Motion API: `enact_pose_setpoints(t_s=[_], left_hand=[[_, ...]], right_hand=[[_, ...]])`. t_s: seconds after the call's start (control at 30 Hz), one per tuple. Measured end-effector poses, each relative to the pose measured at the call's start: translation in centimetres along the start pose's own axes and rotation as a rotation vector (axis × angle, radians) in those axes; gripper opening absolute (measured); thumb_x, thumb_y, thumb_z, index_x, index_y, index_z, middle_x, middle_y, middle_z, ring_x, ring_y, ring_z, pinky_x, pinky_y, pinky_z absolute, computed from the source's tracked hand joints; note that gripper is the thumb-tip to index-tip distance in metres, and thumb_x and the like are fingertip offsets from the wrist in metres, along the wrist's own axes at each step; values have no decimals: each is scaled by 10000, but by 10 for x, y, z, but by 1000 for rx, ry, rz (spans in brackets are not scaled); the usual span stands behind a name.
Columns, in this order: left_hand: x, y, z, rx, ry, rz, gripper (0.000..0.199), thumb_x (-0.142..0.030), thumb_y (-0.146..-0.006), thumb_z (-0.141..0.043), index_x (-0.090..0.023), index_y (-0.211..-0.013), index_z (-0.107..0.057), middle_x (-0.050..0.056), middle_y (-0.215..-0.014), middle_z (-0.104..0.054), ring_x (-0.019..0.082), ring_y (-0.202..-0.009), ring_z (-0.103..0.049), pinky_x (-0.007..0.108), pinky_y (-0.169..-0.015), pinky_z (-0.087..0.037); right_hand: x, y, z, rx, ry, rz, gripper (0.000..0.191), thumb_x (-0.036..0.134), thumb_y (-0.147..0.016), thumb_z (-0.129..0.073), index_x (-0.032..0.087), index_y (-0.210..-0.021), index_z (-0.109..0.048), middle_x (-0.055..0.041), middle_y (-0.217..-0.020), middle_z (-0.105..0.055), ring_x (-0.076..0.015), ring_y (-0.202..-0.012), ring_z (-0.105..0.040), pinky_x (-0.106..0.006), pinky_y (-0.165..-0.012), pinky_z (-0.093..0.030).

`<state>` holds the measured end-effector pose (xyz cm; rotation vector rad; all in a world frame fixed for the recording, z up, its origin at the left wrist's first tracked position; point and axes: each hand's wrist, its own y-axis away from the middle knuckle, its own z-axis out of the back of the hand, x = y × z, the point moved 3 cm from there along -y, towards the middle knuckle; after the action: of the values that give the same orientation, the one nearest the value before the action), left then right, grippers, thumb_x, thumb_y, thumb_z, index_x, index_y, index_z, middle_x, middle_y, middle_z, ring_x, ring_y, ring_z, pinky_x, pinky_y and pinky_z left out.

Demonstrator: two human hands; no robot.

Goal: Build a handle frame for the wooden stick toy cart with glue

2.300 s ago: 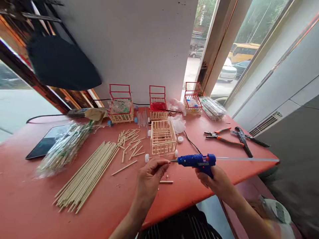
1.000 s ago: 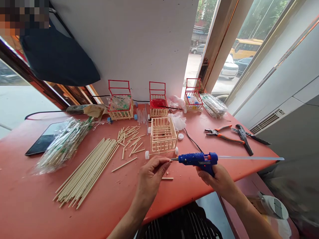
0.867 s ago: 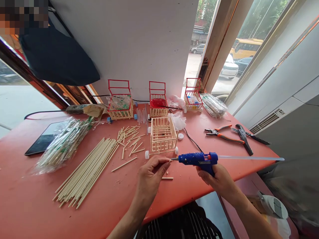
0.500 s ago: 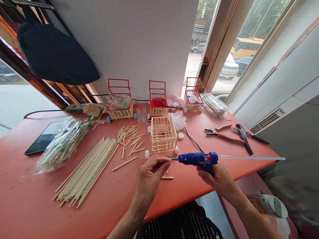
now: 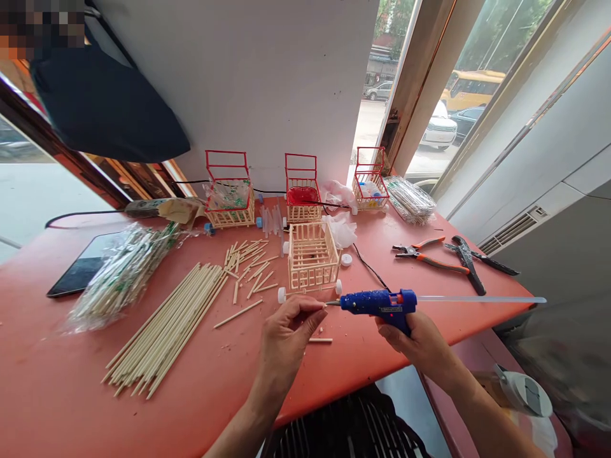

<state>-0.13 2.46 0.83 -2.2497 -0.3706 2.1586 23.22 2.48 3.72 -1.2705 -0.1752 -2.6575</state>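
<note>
- A red-orange table [image 5: 62, 375] spreads out beneath both my hands, against a pale wall.
- My right hand [image 5: 420, 343] is wrapped around the grip of a blue glue gun [image 5: 377, 302].
- My left hand [image 5: 286, 331] is apart from it, thumb and forefinger pinched; whatever sits between them is too small to tell.
- The gun bridges my hands, its long axis nearly level, nozzle [image 5: 334, 303] pointing left at my left fingertips.
- A clear glue stick [image 5: 482, 299] trails rightward past my right hand.
- A wooden cart [image 5: 313, 280] stands just beyond my left hand.
</note>
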Motion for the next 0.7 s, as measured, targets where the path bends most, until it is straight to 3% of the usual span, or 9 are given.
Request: enact_pose_setpoints(t_s=[0.13,0.33,0.7], left_hand=[[2,-2,1,-17,27,36,65,-252,-761,-788,-194,-785,-768,17,-766,-716,160,-720,-656,234,-655,-529],[1,-1,-1,-12,52,95,126,-292,-735,-810,-183,-774,-759,11,-730,-695,143,-649,-621,223,-585,-516],[-2,1,-1,-15,55,81,163,-326,-748,-815,-177,-778,-757,19,-756,-691,147,-665,-622,229,-594,-526]], right_hand=[[-2,0,-1,-6,1,-4,387,547,-892,-560,183,-834,-678,-17,-568,-592,-202,-556,-608,-267,-463,-439],[0,0,-1,-39,44,30,383,547,-871,-572,187,-802,-681,-30,-599,-617,-216,-598,-621,-302,-551,-497],[2,1,1,-50,56,49,397,559,-880,-569,185,-844,-695,-39,-645,-653,-215,-600,-626,-316,-595,-520]])
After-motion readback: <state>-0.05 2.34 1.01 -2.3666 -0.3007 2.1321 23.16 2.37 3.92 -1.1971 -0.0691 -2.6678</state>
